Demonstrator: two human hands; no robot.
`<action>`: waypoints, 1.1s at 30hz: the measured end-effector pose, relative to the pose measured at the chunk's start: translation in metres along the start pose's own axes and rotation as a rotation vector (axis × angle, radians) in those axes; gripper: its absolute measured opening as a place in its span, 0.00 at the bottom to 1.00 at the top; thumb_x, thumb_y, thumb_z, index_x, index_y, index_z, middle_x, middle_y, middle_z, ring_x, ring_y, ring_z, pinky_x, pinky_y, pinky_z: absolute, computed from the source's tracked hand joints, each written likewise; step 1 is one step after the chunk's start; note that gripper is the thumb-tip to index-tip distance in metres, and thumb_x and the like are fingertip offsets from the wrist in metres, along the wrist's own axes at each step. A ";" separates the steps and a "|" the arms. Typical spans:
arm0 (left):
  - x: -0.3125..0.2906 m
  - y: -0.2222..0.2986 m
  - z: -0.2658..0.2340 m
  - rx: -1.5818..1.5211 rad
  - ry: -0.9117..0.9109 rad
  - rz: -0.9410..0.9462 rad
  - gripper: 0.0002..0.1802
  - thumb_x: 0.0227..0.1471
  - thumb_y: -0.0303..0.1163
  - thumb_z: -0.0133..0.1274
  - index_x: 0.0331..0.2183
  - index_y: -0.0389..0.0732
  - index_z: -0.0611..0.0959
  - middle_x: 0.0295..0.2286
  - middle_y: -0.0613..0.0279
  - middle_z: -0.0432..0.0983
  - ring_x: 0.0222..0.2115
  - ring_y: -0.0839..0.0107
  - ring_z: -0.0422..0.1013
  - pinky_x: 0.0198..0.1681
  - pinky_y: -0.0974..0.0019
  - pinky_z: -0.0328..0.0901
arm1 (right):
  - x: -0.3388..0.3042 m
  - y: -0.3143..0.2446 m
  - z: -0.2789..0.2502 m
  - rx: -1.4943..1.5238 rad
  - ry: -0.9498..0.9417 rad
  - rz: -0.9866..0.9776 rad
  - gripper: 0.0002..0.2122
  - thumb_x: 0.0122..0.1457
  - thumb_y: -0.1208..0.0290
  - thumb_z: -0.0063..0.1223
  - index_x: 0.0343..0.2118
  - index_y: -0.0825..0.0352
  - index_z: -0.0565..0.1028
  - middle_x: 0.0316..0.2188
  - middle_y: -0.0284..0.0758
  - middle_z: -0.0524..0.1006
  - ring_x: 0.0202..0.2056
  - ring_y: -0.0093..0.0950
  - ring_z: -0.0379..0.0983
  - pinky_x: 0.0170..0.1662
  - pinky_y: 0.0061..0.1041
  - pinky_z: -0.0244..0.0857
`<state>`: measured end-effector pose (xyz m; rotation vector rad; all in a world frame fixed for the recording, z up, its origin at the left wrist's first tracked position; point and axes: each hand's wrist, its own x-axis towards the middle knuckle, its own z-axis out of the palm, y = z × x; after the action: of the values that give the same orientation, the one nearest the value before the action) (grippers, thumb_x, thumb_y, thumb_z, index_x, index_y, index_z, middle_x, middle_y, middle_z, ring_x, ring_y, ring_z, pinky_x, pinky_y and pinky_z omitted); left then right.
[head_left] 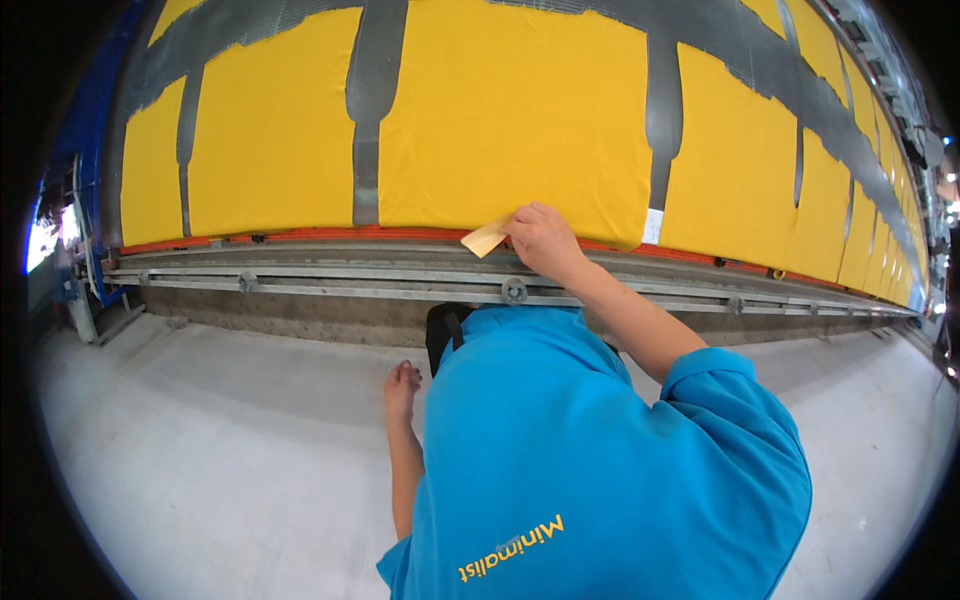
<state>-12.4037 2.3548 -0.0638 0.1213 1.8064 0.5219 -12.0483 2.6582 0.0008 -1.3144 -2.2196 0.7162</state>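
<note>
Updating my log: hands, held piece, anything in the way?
Right hand pinching pale yellow piece at near edge of yellow panel. Left hand low, beside blue shirt, curled. No obstruction visible around piece.

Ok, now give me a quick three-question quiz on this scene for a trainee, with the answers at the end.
1. Which hand is holding the pale flat strip?
2. True or false: the left hand is apart from the yellow pieces.
3. Where is the small white tag? A: on the shirt. B: by the lower right corner of the middle yellow piece. C: on the floor.

Key: 1, the right hand. 2, true. 3, B.
</note>
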 end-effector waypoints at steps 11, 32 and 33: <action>-0.058 -0.039 -0.003 -0.028 0.171 -0.106 0.25 0.64 0.45 0.51 0.49 0.32 0.76 0.38 0.53 0.79 0.36 0.67 0.76 0.39 0.64 0.71 | 0.089 0.036 -0.085 0.488 -0.174 0.634 0.10 0.57 0.70 0.60 0.40 0.68 0.81 0.32 0.34 0.82 0.35 0.22 0.76 0.41 0.23 0.69; -0.034 0.289 0.148 0.012 -0.194 0.158 0.27 0.65 0.43 0.48 0.55 0.31 0.69 0.36 0.53 0.77 0.34 0.69 0.76 0.38 0.68 0.74 | -0.020 -0.014 -0.089 0.880 0.207 0.546 0.08 0.62 0.70 0.58 0.38 0.70 0.80 0.36 0.33 0.81 0.38 0.21 0.75 0.42 0.22 0.69; -0.025 0.288 0.154 -0.023 -0.204 0.107 0.26 0.66 0.44 0.48 0.53 0.32 0.70 0.34 0.53 0.77 0.33 0.69 0.76 0.37 0.68 0.74 | -0.035 -0.009 -0.090 1.002 0.257 0.667 0.08 0.63 0.70 0.58 0.39 0.70 0.80 0.36 0.33 0.81 0.39 0.21 0.76 0.43 0.23 0.70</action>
<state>-12.3049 2.6476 0.0436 0.2483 1.6006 0.5846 -11.9830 2.6414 0.0707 -1.4131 -0.8971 1.5132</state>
